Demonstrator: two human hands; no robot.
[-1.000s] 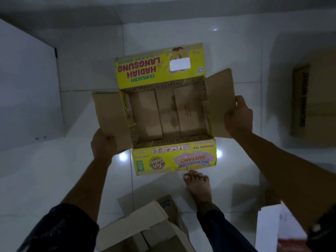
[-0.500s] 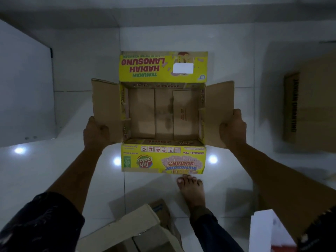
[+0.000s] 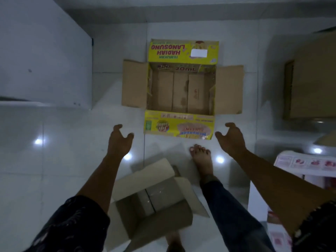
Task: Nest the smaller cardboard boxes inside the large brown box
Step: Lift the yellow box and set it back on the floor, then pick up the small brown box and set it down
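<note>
Yellow box (image 3: 179, 91): it sits on the tiled floor (image 3: 63, 151), open side up, all 4 flaps spread out, nothing inside. Its long axis runs left to right.
Plain brown box (image 3: 154, 200): near the person, between the 2 arms, open and tilted; a bare foot (image 3: 201, 159) stands between it and the yellow box.
Large brown box (image 3: 314, 79): far right, well apart from both hands; I judge this is the target, but the dim light makes it uncertain.
Left hand (image 3: 118, 140): empty, fingers spread wide, just beside the near left corner of the yellow box, not touching it.
Right hand (image 3: 231, 138): empty, fingers also wide and curled, just beside the near right corner, not touching.
Key relation: the yellow box lies far of both hands and between them; both are about equally near, so a 2-hand hold on the short sides fits best.
Open room: the floor is free on the left; on the right a white printed carton (image 3: 305, 166) and the large box narrow the way.
Risk: the spread flaps may catch on the rim when the box is nested.
</note>
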